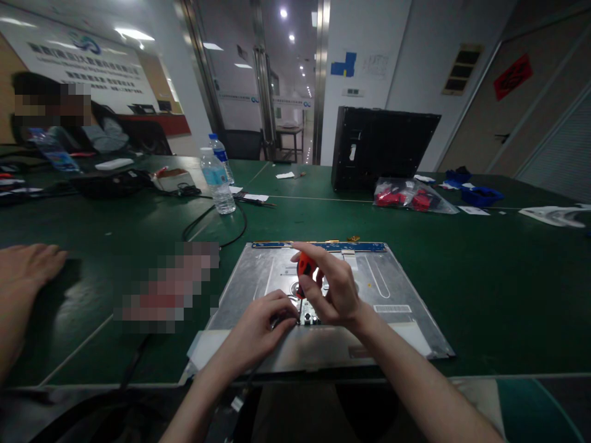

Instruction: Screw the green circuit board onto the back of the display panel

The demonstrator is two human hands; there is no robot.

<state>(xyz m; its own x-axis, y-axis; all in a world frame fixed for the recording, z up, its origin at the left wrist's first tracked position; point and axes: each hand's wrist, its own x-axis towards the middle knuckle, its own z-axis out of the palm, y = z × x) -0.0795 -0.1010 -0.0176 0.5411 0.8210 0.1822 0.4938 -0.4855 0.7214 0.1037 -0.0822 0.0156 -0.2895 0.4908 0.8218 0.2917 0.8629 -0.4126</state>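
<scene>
Pinching the red-handled tool (305,264) nearly upright, perhaps for control, my right hand (339,288) is over the metal panel (398,286), at six o'clock; my left hand (265,323), at seven, has grip I cannot tell.

Past the green table (498,283) in front of you, a dark chair (242,145) stands near tall glass doors (231,92) framed in metal. Through them you see round ceiling lights (283,13). To your right are a white wall (369,24) and a brownish door (482,132); to your left, a lettered wall (87,67) and a red counter (175,125).
</scene>
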